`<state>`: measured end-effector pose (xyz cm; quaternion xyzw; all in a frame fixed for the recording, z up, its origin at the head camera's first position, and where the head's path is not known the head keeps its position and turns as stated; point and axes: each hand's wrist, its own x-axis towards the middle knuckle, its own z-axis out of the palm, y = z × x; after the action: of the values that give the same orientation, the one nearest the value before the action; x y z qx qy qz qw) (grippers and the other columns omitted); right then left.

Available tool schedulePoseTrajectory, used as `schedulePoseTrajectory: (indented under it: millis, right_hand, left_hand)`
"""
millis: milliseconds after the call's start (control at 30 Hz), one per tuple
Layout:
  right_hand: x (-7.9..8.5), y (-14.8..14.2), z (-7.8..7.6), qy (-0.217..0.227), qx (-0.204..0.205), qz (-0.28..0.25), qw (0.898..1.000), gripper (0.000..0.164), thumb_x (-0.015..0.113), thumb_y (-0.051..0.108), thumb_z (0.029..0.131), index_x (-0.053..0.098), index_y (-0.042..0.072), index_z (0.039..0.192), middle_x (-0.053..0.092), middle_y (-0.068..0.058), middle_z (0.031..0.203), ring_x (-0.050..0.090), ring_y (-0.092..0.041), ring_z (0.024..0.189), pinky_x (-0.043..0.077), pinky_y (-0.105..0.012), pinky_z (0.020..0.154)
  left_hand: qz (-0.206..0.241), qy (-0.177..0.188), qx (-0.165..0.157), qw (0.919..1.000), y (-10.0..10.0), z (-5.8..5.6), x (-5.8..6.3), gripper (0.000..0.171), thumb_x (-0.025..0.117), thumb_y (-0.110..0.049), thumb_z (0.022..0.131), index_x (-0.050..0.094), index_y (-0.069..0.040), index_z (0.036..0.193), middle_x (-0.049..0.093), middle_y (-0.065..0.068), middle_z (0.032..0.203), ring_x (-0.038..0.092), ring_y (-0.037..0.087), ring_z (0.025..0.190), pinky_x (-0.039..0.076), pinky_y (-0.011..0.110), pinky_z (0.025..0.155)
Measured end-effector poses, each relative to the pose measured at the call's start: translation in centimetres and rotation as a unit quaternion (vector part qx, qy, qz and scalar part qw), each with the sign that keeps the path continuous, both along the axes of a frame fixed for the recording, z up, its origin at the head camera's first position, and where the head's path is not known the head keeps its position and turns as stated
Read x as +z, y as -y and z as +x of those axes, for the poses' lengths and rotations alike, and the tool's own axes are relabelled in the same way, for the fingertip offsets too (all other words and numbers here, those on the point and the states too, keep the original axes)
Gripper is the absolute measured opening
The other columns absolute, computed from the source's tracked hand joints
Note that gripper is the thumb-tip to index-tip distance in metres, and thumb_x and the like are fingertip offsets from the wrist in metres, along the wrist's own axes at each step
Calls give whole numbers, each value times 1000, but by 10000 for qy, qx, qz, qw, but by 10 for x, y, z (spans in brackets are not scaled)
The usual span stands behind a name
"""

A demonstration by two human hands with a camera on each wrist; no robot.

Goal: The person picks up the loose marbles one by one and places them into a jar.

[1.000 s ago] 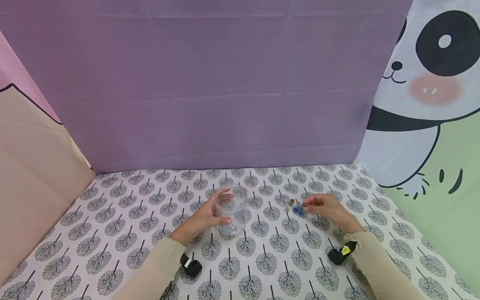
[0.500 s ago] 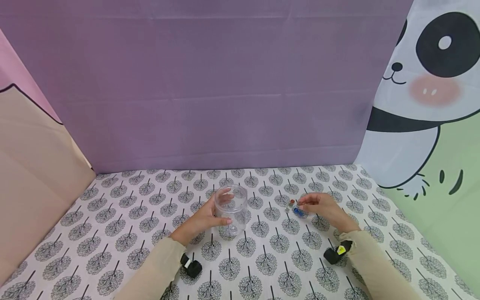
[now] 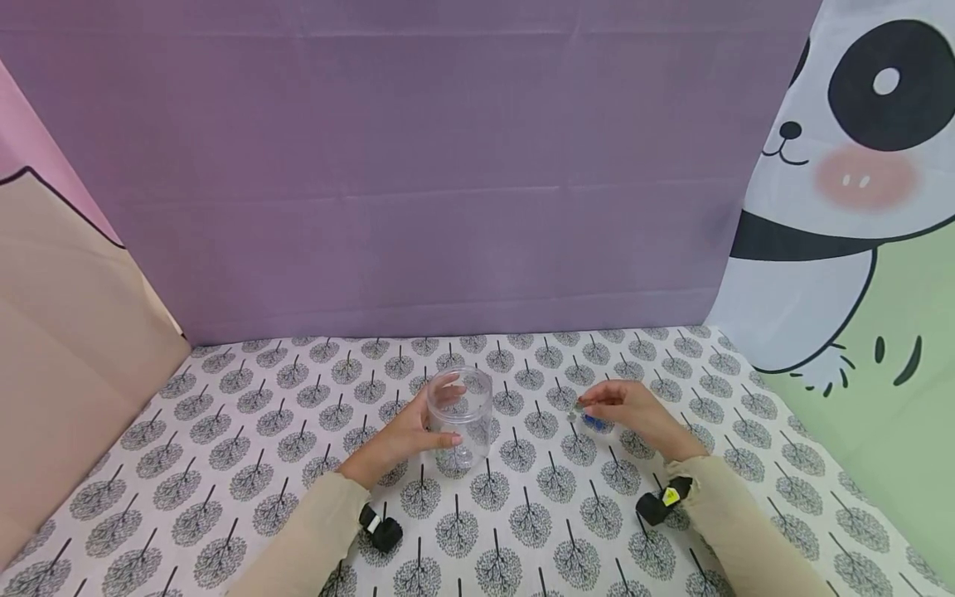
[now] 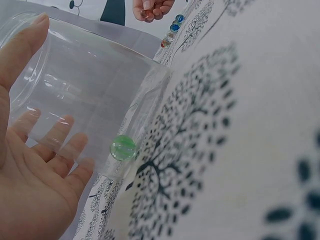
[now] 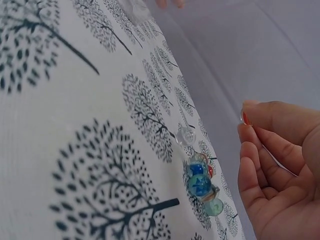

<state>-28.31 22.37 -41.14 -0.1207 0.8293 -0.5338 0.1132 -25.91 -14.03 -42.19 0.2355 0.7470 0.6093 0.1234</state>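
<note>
My left hand grips a clear, lidless jar from its left side, thumb in front and fingers behind. A green marble lies at the jar's bottom in the left wrist view. To the right of the jar, my right hand pinches a clear marble with an orange-red streak between thumb and index finger, above the tablecloth. Close below that hand lie several loose glass marbles, among them a blue one, a pale green one and a clear one.
A white tablecloth with dark tree prints covers the table. Behind it hangs a purple cloth, with a panda-print cloth at the right and a beige panel at the left. Each wrist wears a small black camera.
My right hand has shifted left across the loose marbles and now pinches the orange-red streaked one. My left hand and the jar have stayed in place.
</note>
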Motion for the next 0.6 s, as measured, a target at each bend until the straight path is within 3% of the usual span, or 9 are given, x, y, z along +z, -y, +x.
schedulePoseTrajectory:
  millis: [300,600]
  right_hand:
    - [3,8,2,41,46,-17,10000,35,68,17,85,60,-1,114,66,-9,103,61,-23,95,53,-29,83]
    - [6,18,2,30,39,74,10000,35,68,18,85,61,2,115,67,-8,106,61,-20,95,53,-30,84]
  left_hand:
    - [-89,-39,-28,9999,0,-2,-3,89,74,-14,79,20,-25,149,28,11,154,25,33,142,16,60,114]
    - [-175,88,41,9998,0,-1,-1,90,74,-12,79,20,-29,148,30,5,154,26,29,142,20,57,115]
